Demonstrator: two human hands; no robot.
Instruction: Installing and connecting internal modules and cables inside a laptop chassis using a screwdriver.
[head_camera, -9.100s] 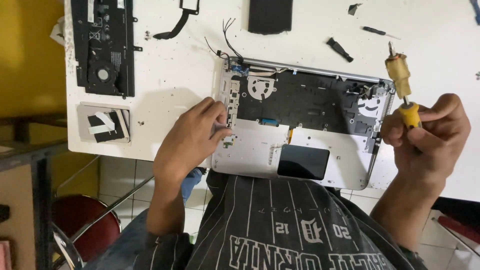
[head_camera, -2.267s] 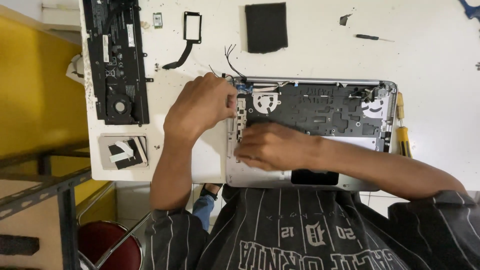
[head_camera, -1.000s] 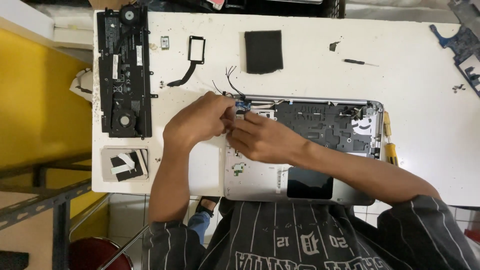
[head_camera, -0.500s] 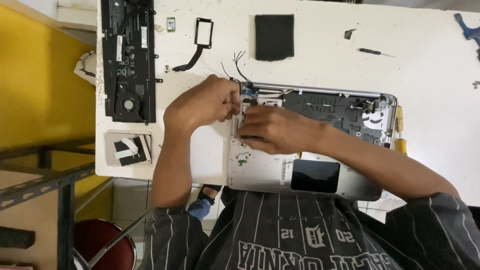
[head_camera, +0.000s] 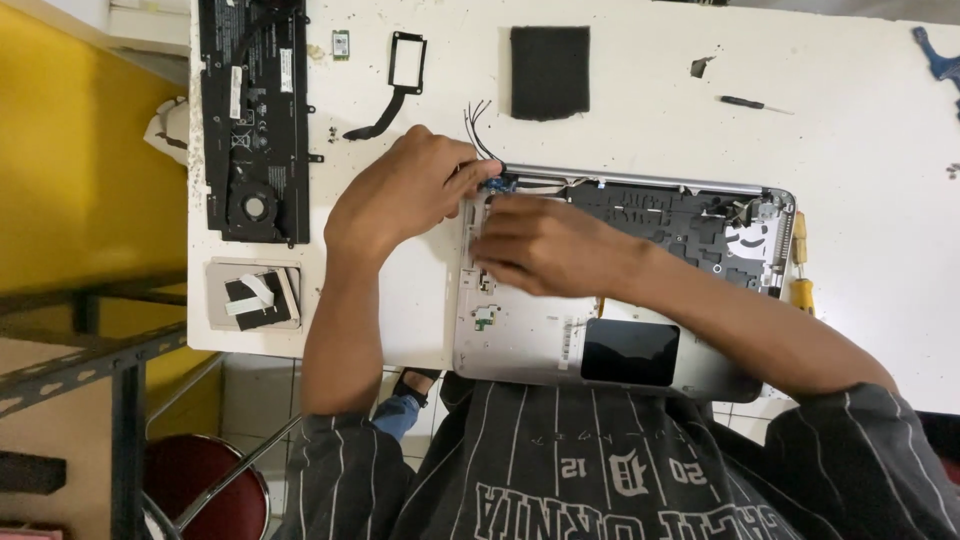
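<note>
An opened silver laptop base (head_camera: 520, 340) lies on the white table (head_camera: 860, 150), its dark inner frame (head_camera: 680, 215) exposed. My left hand (head_camera: 400, 190) rests at the base's top-left corner, fingertips pinching at a small blue part (head_camera: 492, 184) by the hinge. My right hand (head_camera: 540, 245) reaches across the base and presses its fingers on the left inner edge, just below the left hand. Thin black and white wires (head_camera: 476, 115) stick up from that corner. Whether either hand grips anything is hidden by the fingers.
A black board with a fan (head_camera: 250, 110) lies at the left. A black bracket with cable (head_camera: 395, 75), a black pad (head_camera: 550, 72) and a small screwdriver (head_camera: 750, 103) lie at the back. A yellow-handled screwdriver (head_camera: 800, 265) lies right of the base. A small drive (head_camera: 252, 295) sits near the left edge.
Nine seconds ago my right hand held the yellow screwdriver at the right; it now lies on the table and that hand works beside my left at the laptop's top-left corner.
</note>
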